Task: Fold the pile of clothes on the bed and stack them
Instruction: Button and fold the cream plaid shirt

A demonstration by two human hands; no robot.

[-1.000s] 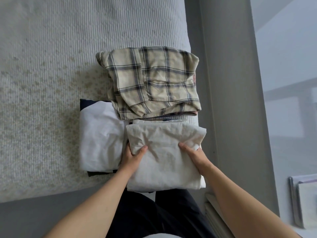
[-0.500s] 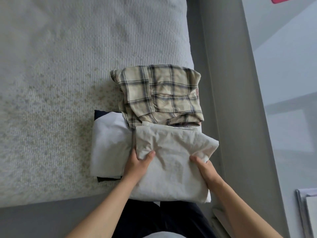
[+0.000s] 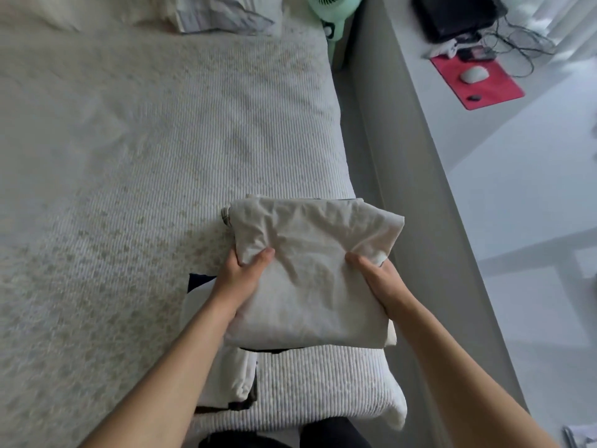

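Both of your hands carry one folded cream garment (image 3: 310, 270), and its long axis runs from your wrists away toward the far end of the bed. It sits directly between your fingers and spreads forward past them, so most of its bulk lies beyond your grip. Your left hand (image 3: 240, 276) pinches the left edge with the thumb on top and the fingers hidden under the cloth. Your right hand (image 3: 379, 279) does the same on the right edge, thumb on top. Neither hand is nearer; they hold at about the same depth.

Just beyond your fingertips, a plaid edge (image 3: 225, 217) peeks out at the garment's far left corner, so the cream piece seems to lie over another folded item, likely the stack you are building. I judge the coming move to be lowering and releasing it squarely there.

Below your left wrist lies a folded white garment (image 3: 240, 373) with dark cloth under it, resting on the ribbed bedspread (image 3: 129, 189).
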